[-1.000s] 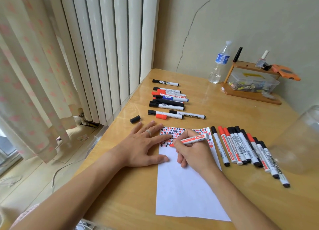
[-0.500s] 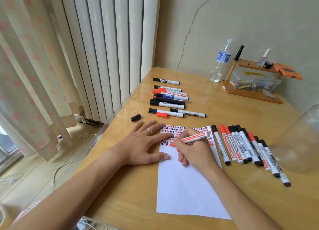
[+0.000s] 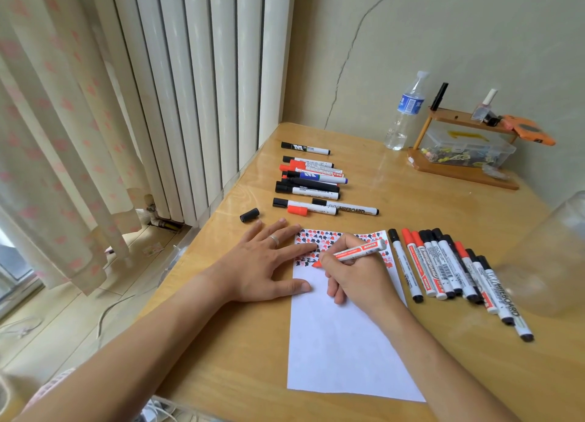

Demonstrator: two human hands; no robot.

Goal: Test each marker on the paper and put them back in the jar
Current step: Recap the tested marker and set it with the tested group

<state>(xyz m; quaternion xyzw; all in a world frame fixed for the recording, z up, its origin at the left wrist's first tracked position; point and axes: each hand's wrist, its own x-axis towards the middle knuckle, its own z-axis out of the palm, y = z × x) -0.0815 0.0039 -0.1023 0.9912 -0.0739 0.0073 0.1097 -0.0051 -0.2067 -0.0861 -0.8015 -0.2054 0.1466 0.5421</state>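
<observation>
A red marker lies low in the right hand, pinched between curled thumb and fingers, its red tip touching the paper just under the rows of red and black test marks near the paper's far edge. The left hand lies flat with straight, spread fingers, fingertips on the paper's far left corner and palm on the table.

To do this step well, it seems wise to keep the left hand pressing so the sheet cannot slide, make one short light stroke on bare white, then look for solid colour.

A row of capped markers lies just beside the paper's right edge. More markers lie toward the table's far left edge, with a loose black cap nearer. The clear jar sits at the right edge.
</observation>
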